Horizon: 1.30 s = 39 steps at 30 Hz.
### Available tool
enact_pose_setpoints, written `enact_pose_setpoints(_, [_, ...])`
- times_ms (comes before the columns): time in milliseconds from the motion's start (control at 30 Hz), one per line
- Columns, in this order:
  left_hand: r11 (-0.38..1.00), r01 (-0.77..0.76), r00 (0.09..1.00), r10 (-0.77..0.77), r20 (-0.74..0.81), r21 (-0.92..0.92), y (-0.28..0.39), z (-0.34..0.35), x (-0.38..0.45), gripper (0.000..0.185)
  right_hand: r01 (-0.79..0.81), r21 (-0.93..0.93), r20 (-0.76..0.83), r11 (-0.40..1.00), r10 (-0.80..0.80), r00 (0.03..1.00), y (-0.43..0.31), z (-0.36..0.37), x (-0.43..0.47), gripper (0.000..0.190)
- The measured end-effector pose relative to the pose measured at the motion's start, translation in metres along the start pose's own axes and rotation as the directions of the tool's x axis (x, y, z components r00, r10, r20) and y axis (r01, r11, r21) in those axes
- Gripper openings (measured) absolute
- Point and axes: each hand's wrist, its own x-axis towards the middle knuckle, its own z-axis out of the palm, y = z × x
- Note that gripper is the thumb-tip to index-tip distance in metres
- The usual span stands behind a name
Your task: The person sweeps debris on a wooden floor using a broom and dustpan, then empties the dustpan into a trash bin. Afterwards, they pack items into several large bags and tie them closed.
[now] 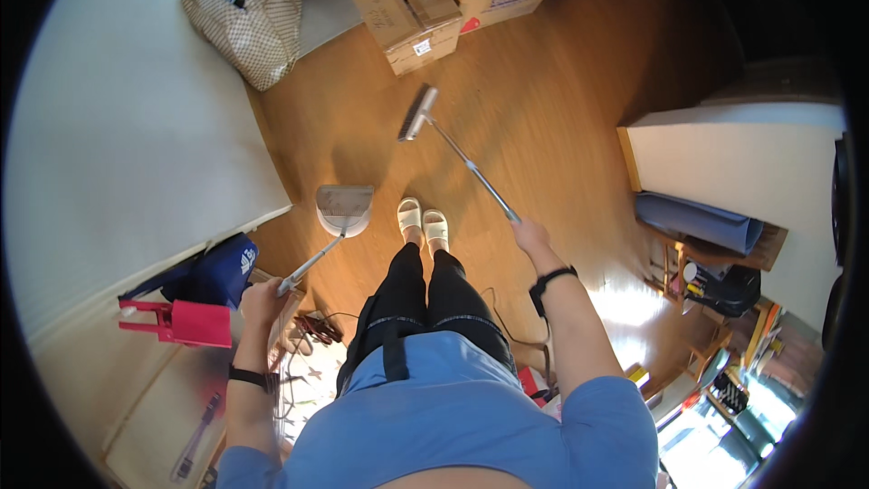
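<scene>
My right hand (531,238) grips the end of a broom's metal handle (485,183). The handle slants away to a white broom head (422,112) with dark bristles, tipped on its side close to the wooden floor (543,102); whether it touches is unclear. In my left hand (261,302) is the pale handle (313,263) of a long-handled dustpan. The white dustpan (345,210) is low over the floor left of my feet, its mouth facing away from me. A comb-like row of teeth shows inside it.
Two cardboard boxes (411,17) and a checkered bag (254,20) stand ahead. White walls (136,102) (733,149) flank the floor. A blue bag (227,268) and pink folding object (197,323) lie left. A rolled blue mat (699,221) rests right; a cable (502,326) trails beside my legs.
</scene>
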Motion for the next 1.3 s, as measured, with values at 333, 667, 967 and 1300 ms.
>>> enact_pose_setpoints(333, [0.95, -0.303, 0.953, 0.3, 0.051, 0.077, 0.057, -0.054, 0.099, 0.024, -0.262, 0.145, 0.073, 0.954, 0.254, 0.964, -0.016, -0.018, 0.088, 0.051])
enact_pose_setpoints(667, [0.88, -0.469, 0.879, 0.458, 0.136, 0.068, 0.126, -0.077, 0.149, 0.023, -0.553, 0.556, 0.268, 0.621, 0.496, 0.826, 0.123, 0.089, -0.024, 0.052])
enact_pose_setpoints(967, [0.72, -0.645, 0.758, 0.56, 0.334, 0.255, 0.213, -0.085, 0.194, 0.024, -0.27, 0.764, -0.07, 0.586, 0.491, 0.868, 0.14, 0.105, -0.148, 0.028])
enact_pose_setpoints(1300, [0.639, -0.703, 0.694, 0.52, 0.498, 0.313, 0.305, -0.085, 0.185, 0.022, -0.226, 0.962, 0.185, 0.154, 0.243, 0.952, 0.188, 0.039, -0.052, 0.014])
